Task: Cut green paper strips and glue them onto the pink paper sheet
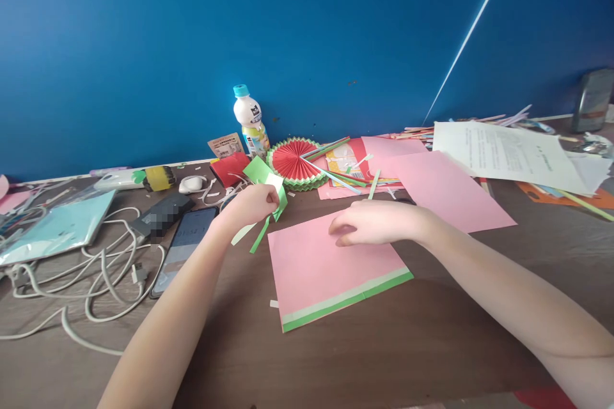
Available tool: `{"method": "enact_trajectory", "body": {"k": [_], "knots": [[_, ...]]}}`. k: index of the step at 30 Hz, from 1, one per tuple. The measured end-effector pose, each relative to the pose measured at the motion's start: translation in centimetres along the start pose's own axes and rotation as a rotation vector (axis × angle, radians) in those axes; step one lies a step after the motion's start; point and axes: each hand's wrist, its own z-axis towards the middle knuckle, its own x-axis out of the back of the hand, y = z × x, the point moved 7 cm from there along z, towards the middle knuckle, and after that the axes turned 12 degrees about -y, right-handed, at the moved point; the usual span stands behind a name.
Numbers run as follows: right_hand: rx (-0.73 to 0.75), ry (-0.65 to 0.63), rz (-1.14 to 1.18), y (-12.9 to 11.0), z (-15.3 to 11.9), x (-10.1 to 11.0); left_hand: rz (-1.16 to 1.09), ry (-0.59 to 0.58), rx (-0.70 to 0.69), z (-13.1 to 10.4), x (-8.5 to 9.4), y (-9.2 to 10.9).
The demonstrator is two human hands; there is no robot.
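My left hand (256, 208) is closed in a pinch on green paper strips (260, 236) beside the far left corner of a pink sheet of paper (316, 268). That sheet lies flat, with a pale green and a bright green strip (348, 302) along its near edge. Over its far right part rests my right hand (367, 223), fingers loosely curved and apart, nothing visible between thumb and forefinger. Behind its knuckles a pale green strip (375, 184) sticks out; whether the hand touches it is hidden. A folded green paper piece (258, 170) lies behind my left hand.
A pleated red-and-green paper fan (295, 163) and a bottle (252, 121) stand by the blue wall. More pink paper (451, 195) and printed sheets (503, 153) lie right. A phone (185, 246), white cables (108, 275) and a plastic-wrapped blue pack (62, 223) occupy the left.
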Motion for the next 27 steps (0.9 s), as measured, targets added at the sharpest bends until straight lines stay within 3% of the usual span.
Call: {"method": "enact_trajectory", "body": {"k": [3, 12, 16, 20, 23, 27], "knots": [[0.007, -0.001, 0.0, 0.1, 0.0, 0.1, -0.064, 0.001, 0.01, 0.1, -0.1, -0.5], [0.047, 0.076, 0.009, 0.1, 0.3, 0.4, 0.007, -0.143, 0.098, 1.0, -1.7, -1.0], [0.09, 0.405, 0.012, -0.3, 1.1, 2.2, 0.011, -0.133, 0.122, 1.1, -1.7, -1.3], [0.338, 0.72, -0.121, -2.7, 3.1, 3.1, -0.002, -0.119, 0.107, 1.0, -1.7, -1.2], [0.382, 0.723, -0.239, -3.8, 5.7, 2.3, -0.013, -0.106, 0.075, 0.9, -1.6, -1.0], [0.382, 0.643, -0.228, -3.7, 7.8, 0.9, -0.038, -0.093, 0.058, 1.0, -1.7, -1.2]]}}
